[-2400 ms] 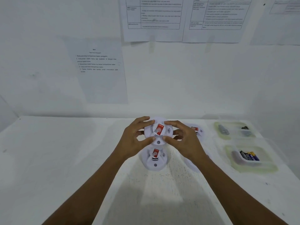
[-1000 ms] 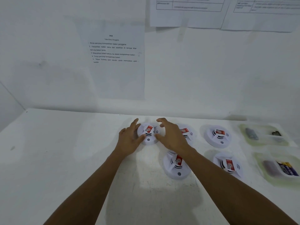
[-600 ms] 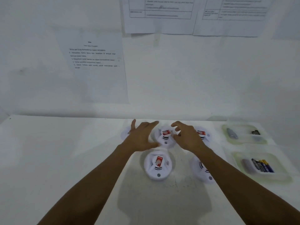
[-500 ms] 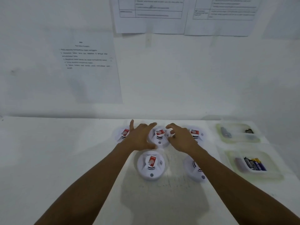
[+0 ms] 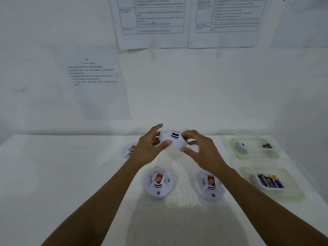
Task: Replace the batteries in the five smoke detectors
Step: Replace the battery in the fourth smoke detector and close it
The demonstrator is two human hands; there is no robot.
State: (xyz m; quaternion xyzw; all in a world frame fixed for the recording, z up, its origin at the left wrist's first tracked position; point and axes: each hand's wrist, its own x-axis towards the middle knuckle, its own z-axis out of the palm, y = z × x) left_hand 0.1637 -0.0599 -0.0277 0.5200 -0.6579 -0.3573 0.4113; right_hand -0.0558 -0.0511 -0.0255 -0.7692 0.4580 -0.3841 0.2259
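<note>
Both hands hold one white round smoke detector [image 5: 173, 141] above the table, tilted with its black vents towards me. My left hand [image 5: 148, 148] grips its left side with thumb and fingers. My right hand [image 5: 200, 150] grips its right side. Two more detectors with red labels lie in front, one [image 5: 158, 183] on the left and one [image 5: 209, 185] on the right. A third detector [image 5: 128, 150] lies behind my left wrist, partly hidden.
A clear tray [image 5: 291, 192] at the right holds several dark and blue-yellow batteries [image 5: 269, 181]. Behind it a second tray [image 5: 236, 150] holds a few small grey and dark items. The white table [image 5: 62, 174] meets a white wall with printed sheets [image 5: 95, 82].
The back-row detector that my hands were closing around has been lifted off the table and tipped. Earlier I set another detector down at the far left.
</note>
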